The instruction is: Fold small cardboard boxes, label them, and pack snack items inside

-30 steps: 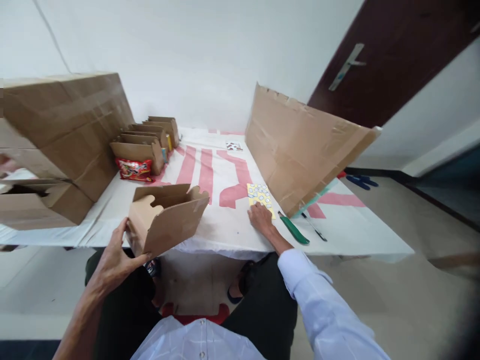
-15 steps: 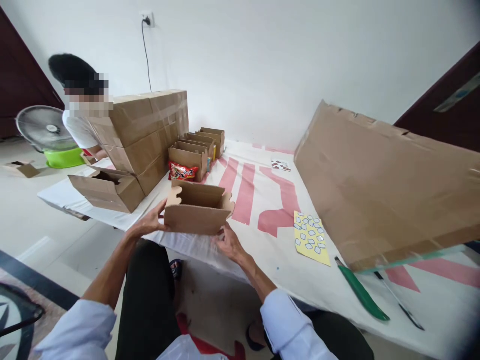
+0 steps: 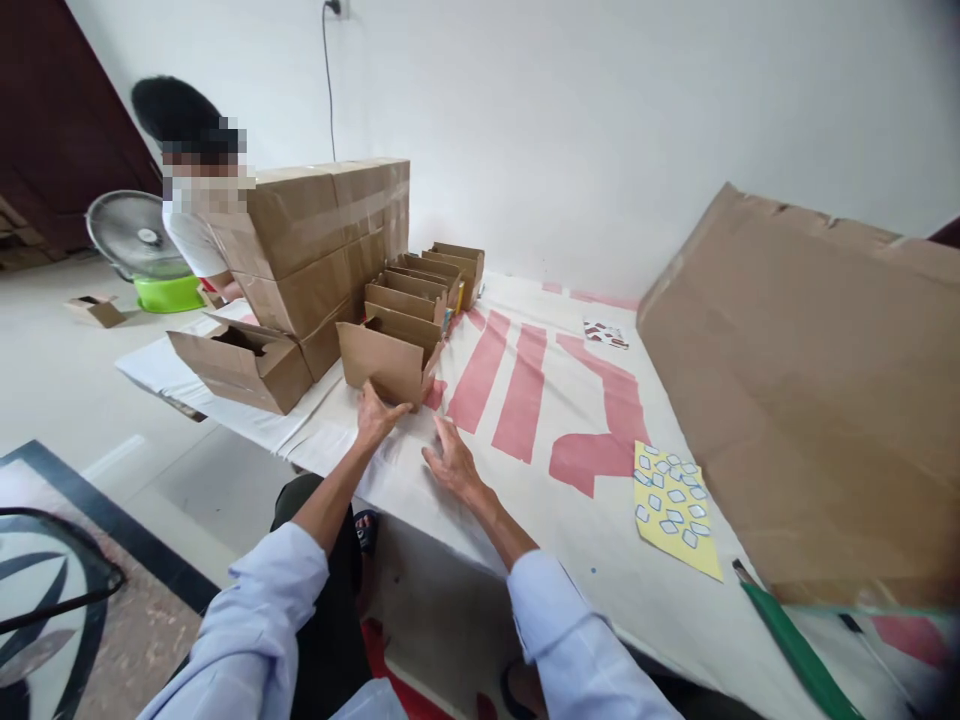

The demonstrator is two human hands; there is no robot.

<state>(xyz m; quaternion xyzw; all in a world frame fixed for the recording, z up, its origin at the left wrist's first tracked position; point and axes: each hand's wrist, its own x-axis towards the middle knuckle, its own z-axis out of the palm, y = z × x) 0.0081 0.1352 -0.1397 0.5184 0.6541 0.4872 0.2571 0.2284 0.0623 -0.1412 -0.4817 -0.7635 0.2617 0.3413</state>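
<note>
A small open cardboard box (image 3: 386, 358) stands on the white cloth with red stripes, at the front of a row of several similar boxes (image 3: 427, 280). My left hand (image 3: 373, 418) lies just below its front face, fingertips touching the lower edge, fingers spread. To the right, my right hand (image 3: 450, 462) rests on the cloth with fingers stretched out, apart from the box and holding nothing. Both arms wear pale blue sleeves.
A large taped carton (image 3: 322, 235) and an open flat box (image 3: 240, 360) stand at left. A big cardboard sheet (image 3: 810, 390) leans at right. A yellow sticker sheet (image 3: 675, 508) and a green-handled tool (image 3: 795, 650) lie nearby. Another person (image 3: 191, 200), a fan (image 3: 135, 232).
The box I held in both hands has been set down at the front of the row, covering the red snack packet. Both hands have come off it; the view turned further left.
</note>
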